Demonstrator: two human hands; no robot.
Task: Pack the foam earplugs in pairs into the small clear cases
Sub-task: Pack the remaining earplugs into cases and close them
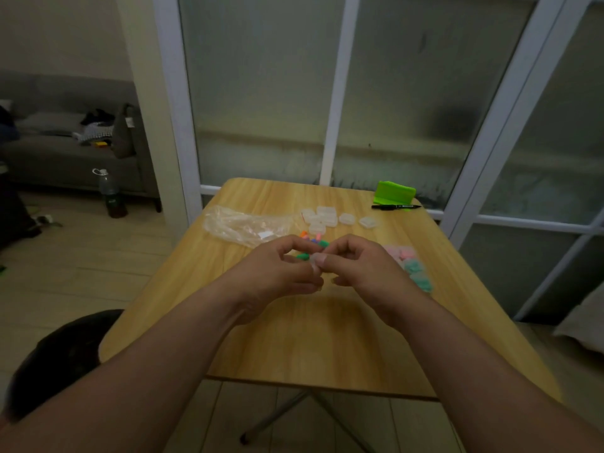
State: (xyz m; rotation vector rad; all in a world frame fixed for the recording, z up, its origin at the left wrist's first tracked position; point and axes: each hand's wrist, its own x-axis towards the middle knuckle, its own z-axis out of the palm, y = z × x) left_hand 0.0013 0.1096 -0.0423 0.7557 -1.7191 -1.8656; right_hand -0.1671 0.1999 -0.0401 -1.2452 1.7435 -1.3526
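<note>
left hand (281, 268) + right hand (359, 266) meet over the table (294, 348), fingers curled in, both pinching one small clear case (314, 262) | loose earplugs (310, 240) piled just behind the hands | empty cases (322, 217) further back | filled cases (412, 268) to the right | plastic bag (242, 225) on the left, marker (395, 206) at the far corner

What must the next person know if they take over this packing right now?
Hands: left hand and right hand both pinch one small clear case between them; whether it is closed, I cannot tell.
Things: loose earplugs lie on the table just beyond the hands; empty cases farther back; filled cases beside the right hand.
Done: several cases filled.
Left: pack the loose earplugs into the empty cases.
</note>
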